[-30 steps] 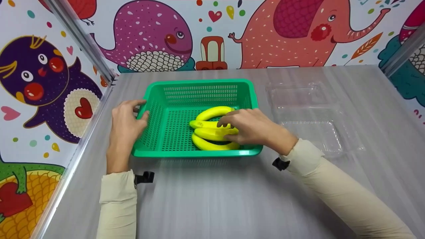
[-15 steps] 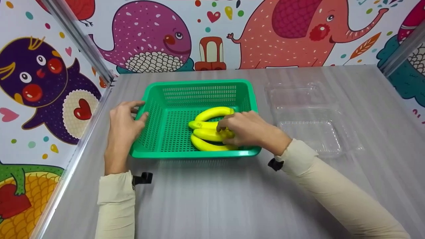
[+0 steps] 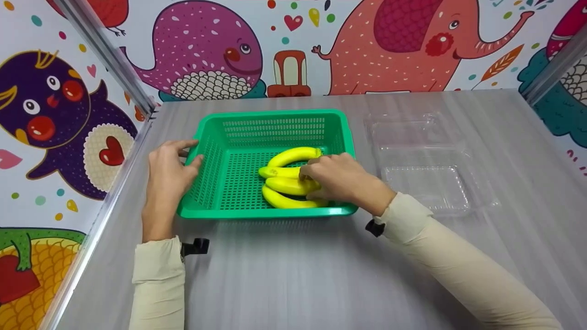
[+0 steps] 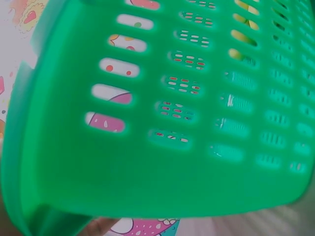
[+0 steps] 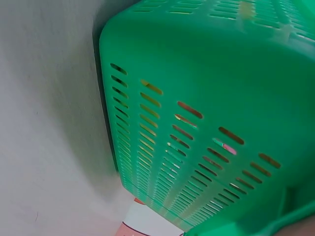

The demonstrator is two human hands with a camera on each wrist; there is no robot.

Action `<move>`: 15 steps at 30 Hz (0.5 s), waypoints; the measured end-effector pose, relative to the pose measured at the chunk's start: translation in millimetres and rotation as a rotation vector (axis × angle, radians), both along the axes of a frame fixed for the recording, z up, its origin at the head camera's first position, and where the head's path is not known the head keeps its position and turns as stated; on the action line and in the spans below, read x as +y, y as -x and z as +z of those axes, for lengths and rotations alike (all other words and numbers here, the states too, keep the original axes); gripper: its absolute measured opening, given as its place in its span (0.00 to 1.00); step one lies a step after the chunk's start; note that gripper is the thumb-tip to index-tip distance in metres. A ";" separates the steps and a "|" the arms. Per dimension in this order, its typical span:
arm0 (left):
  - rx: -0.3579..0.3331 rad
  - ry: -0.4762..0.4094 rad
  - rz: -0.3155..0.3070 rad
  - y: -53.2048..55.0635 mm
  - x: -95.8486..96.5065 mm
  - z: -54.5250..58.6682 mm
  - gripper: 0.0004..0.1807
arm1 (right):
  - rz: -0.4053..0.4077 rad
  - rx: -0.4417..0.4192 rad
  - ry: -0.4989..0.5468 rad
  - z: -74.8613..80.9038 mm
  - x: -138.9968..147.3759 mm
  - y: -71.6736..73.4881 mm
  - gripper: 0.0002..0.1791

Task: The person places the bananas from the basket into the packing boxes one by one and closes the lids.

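Note:
A green plastic basket stands on the table, with several yellow bananas side by side in its right half. At the basket's left rim my left hand holds on, thumb near the inner side and fingers along the outside. My right hand reaches over the right rim and grips a middle banana by its right end; the fingertips are partly hidden. The left wrist view is filled by the basket's slotted wall. Another slotted basket wall fills much of the right wrist view, hiding the right fingers.
A clear plastic clamshell container lies opened out to the right of the basket. Grey table surface stretches in front. Cartoon-printed panels stand behind and at the left, with a metal strip along the left edge.
My right hand has lowered slightly and its fingers have curled in around the banana. My left hand keeps its place at the rim. The whole head view has shifted a little.

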State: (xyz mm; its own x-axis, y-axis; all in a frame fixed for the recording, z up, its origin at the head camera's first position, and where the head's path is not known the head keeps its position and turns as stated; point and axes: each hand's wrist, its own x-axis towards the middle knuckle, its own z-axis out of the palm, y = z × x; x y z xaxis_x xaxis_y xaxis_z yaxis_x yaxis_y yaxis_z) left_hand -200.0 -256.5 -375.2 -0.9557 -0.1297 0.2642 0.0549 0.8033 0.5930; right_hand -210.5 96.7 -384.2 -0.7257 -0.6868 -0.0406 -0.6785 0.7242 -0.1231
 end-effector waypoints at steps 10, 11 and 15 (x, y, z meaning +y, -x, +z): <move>-0.002 -0.007 -0.004 0.5 -1.0 -0.3 0.22 | 0.022 0.057 -0.041 -1.9 -1.1 -1.1 0.17; -0.001 -0.008 -0.003 0.5 -0.9 -0.4 0.22 | 0.023 0.061 -0.044 -2.0 -1.0 -1.1 0.17; -0.001 -0.009 -0.001 0.8 -0.1 -0.5 0.22 | 0.025 0.065 -0.058 -1.9 -0.7 -0.5 0.17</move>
